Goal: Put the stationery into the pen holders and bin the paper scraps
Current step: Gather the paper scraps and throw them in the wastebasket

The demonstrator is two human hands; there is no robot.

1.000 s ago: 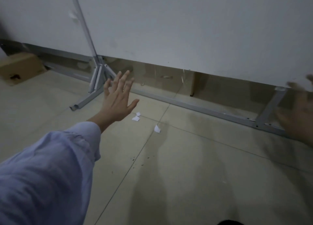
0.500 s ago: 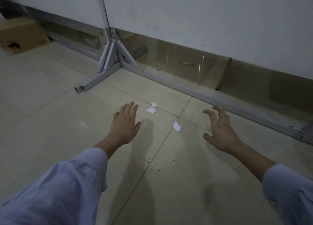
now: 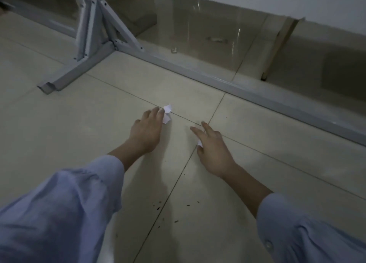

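Lowered to the floor (image 3: 79, 114), left hand (image 3: 146, 133) and right hand (image 3: 214, 151) touch scraps (image 3: 167, 114) with straight fingers (image 3: 156, 113); pinch each firmly before lifting.

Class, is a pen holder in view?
No: only the left hand, right hand, paper scraps, tiled floor and a metal frame show.

On the tiled floor (image 3: 59, 124), 2 paper scraps lie at the left hand's (image 3: 145, 133) fingertips, the far scrap (image 3: 167, 108) just behind the near scrap (image 3: 166, 119). A 3rd scrap (image 3: 199, 143) lies under the right hand (image 3: 214, 151), beside its thumb. Behind both hands runs a metal rail (image 3: 217, 84), with its foot (image 3: 65, 78) to the left.
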